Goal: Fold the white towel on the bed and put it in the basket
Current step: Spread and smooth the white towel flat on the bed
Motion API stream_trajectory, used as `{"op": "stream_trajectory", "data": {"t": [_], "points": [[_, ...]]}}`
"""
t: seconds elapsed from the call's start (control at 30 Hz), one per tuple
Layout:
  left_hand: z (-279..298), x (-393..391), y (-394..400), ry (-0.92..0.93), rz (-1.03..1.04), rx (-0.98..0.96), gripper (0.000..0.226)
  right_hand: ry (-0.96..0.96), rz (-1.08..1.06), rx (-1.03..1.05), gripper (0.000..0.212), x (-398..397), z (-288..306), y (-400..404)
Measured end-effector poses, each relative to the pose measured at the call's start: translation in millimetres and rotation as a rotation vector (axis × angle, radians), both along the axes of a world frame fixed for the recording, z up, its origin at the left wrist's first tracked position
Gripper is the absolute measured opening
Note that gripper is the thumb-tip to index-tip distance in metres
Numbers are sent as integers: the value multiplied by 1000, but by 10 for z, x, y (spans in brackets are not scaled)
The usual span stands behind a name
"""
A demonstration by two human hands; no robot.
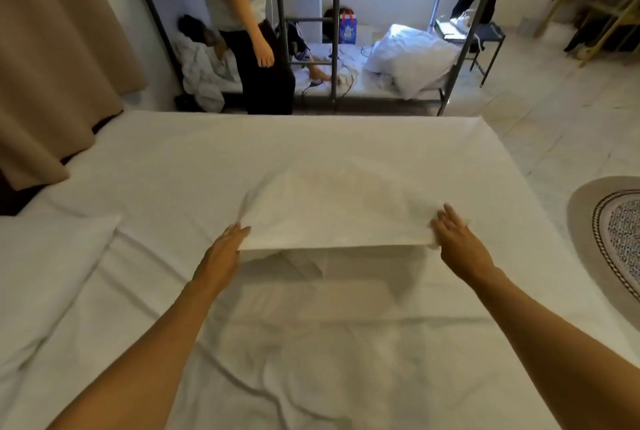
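Both hands held the white towel [332, 207] lifted off the bed [173, 159], left hand [227, 246] and right hand [457, 239] pinching its near corners, long axis spanning between their fingers, basket unseen.

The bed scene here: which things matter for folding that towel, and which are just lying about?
In use:
white cloth towel
left hand, right hand, each holding a near corner
white-sheeted bed

Lying about:
round patterned rug
white pillow
beige curtain
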State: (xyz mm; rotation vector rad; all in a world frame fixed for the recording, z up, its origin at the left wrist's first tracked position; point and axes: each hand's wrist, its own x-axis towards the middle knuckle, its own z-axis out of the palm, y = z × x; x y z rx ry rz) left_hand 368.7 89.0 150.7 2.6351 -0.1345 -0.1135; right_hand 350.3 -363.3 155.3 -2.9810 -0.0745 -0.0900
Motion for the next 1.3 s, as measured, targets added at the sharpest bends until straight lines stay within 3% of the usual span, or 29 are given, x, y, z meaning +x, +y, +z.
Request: {"op": "stream_trajectory", "data": {"t": [0.23, 0.4, 0.7, 0.97, 1.1, 1.3], "points": [[-350, -514, -31, 81, -159, 162, 81, 302, -44, -71, 59, -856, -497, 244], [-401, -728, -94, 167, -229, 284, 80, 277, 20, -234, 63, -1104, -623, 228], [-532, -1120, -68, 244, -299, 354, 81, 370, -26, -77, 68, -1508, -717, 234], [-948, -2143, 54, 482, -388, 393, 67, 632, 73, -376, 54, -2261, -993, 97], [-1306, -2402, -15, 462, -380, 380, 69, 587, 21, -312, 49, -2517, -1280, 182], [-1930, -2564, -46, 498, -339, 404, 68, 630, -65, -168, 73, -2864, -1989, 430]]}}
